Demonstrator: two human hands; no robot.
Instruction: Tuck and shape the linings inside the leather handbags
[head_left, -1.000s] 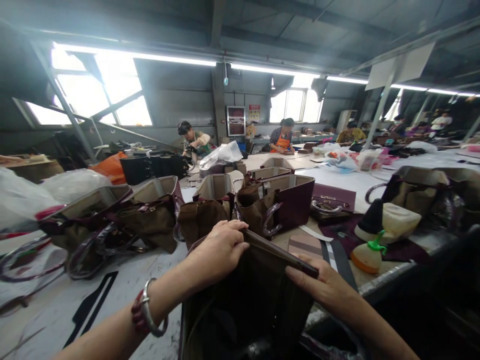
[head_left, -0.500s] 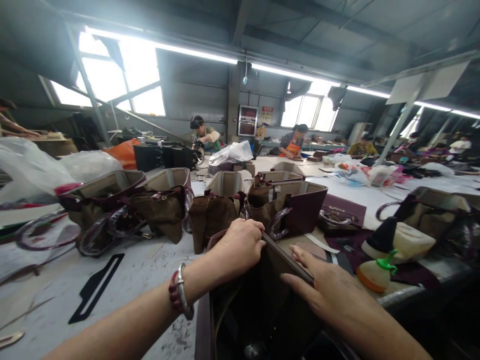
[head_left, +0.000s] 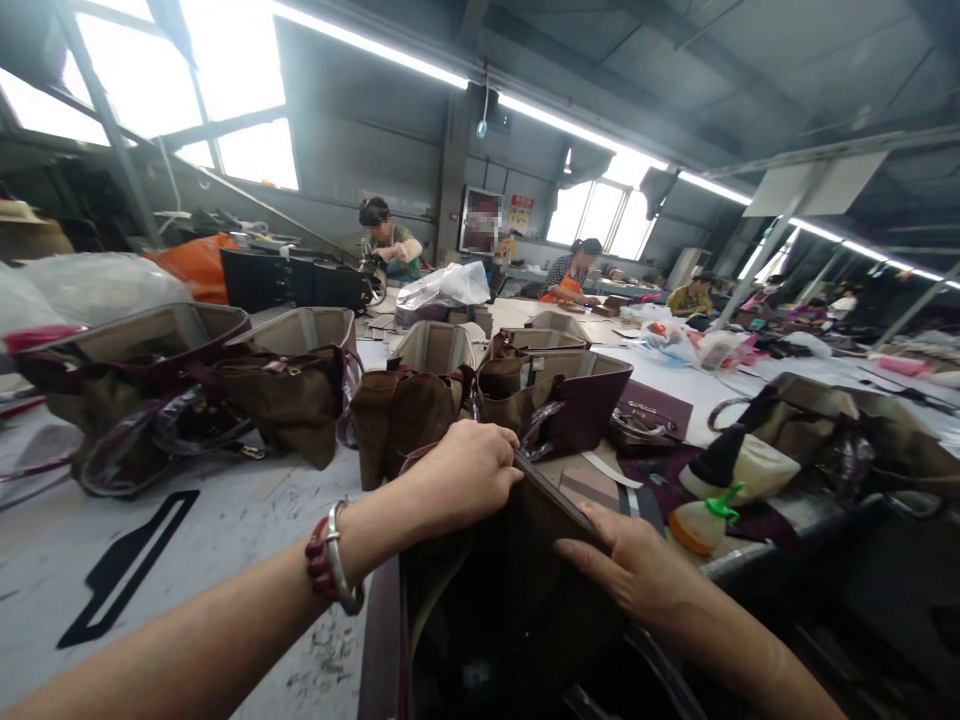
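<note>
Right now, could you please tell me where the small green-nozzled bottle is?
In the head view, the small green-nozzled bottle sits right of centre, beyond the right hand, in front of the cream container with a black cone.

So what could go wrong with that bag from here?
The right hand might knock the green-nozzled bottle, which stands near the edge of the table. The left hand wears a silver bangle that could scratch the held bag.
</note>
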